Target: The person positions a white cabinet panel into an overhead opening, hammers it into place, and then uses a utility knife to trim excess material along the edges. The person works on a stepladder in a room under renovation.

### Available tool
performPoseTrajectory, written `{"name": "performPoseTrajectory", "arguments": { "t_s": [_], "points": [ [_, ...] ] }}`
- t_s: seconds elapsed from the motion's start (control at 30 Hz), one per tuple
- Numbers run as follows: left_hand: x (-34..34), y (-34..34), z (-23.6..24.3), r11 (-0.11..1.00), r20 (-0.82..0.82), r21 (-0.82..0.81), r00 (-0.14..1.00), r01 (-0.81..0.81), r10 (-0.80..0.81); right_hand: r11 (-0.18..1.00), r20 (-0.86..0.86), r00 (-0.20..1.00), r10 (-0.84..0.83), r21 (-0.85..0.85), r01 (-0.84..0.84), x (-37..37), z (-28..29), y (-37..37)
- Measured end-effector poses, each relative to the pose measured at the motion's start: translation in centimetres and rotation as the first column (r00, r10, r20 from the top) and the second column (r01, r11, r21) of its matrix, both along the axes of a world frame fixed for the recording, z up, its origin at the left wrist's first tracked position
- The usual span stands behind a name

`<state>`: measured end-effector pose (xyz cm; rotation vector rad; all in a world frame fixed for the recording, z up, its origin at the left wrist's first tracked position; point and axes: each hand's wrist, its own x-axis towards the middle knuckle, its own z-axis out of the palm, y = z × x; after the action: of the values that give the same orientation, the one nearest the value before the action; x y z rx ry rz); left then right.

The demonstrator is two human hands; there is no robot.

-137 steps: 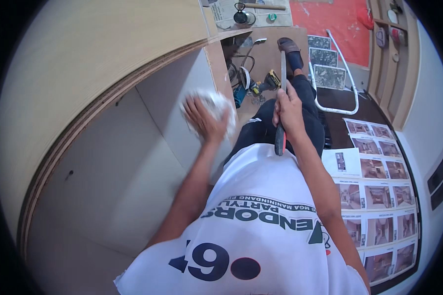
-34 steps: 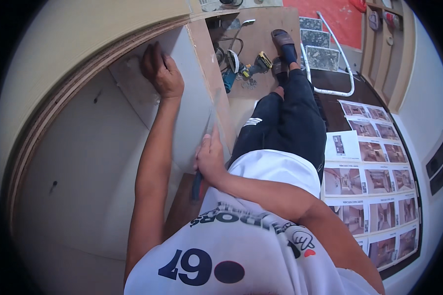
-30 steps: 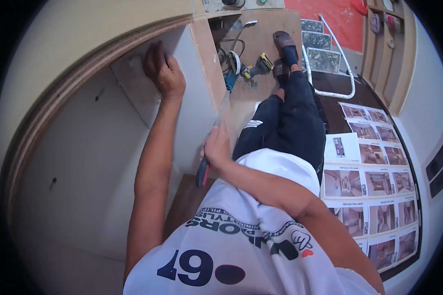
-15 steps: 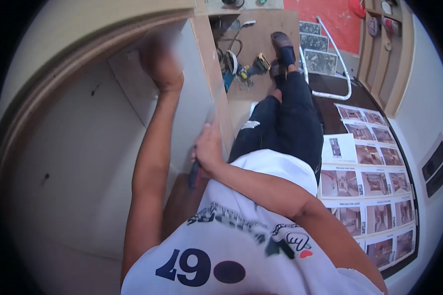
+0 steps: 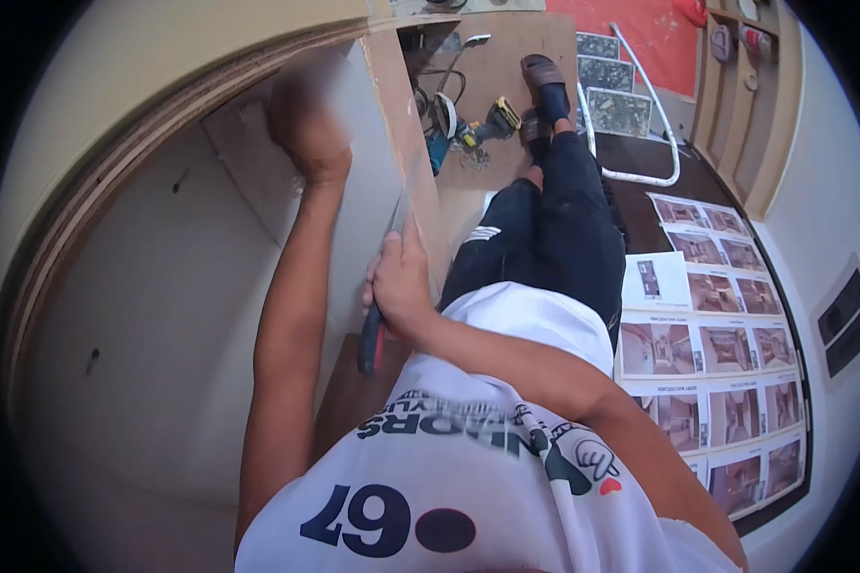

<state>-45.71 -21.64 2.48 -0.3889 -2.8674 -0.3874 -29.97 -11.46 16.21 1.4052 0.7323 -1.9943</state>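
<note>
My right hand (image 5: 401,286) is closed around the black-and-red handle (image 5: 371,346) of a hand tool. Its narrow grey blade (image 5: 400,212) points away from me along the wooden edge (image 5: 392,105) of an upright white panel (image 5: 358,210); whether it touches the wood I cannot tell. My left arm stretches forward inside the pale cabinet. At its far end my left hand (image 5: 317,143) is at the panel's inner side, its fingers too blurred to read.
A curved layered wooden edge (image 5: 76,205) borders the cabinet at left. Beyond lie a yellow-and-black power tool (image 5: 497,122), a teal tool (image 5: 438,153) and small loose metal pieces (image 5: 476,158). A white-framed step ladder (image 5: 674,158) and photo sheets (image 5: 717,349) are at right.
The tool in my right hand has shifted slightly left and toward me, and its blade shows more clearly. My left hand stays in nearly the same place.
</note>
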Motion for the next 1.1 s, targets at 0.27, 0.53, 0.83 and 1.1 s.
{"name": "performPoseTrajectory", "arguments": {
  "t_s": [0.27, 0.53, 0.83, 1.1],
  "points": [
    [-0.5, -0.2, -0.2, 0.999, -0.024, -0.05, 0.999, 0.021, -0.023, 0.996, -0.004, 0.997, -0.074, -0.046, 0.074, -2.5, 1.3, 0.8],
    [-0.5, -0.1, 0.4, 0.998, -0.016, -0.045, 0.999, 0.041, -0.042, 0.998, -0.017, 0.998, -0.053, -0.039, 0.052, -2.2, -0.6, 0.7],
    [-0.7, 0.2, 0.3, 0.999, 0.007, -0.032, 1.0, 0.024, -0.024, 0.991, -0.065, 0.99, -0.127, -0.04, 0.125, -5.6, 0.5, 1.7],
    [-1.0, -0.2, -0.1, 0.998, -0.021, -0.059, 0.999, 0.029, -0.03, 0.996, -0.239, 0.967, -0.086, -0.012, 0.086, -10.0, 1.2, 3.1]
  ]
}}
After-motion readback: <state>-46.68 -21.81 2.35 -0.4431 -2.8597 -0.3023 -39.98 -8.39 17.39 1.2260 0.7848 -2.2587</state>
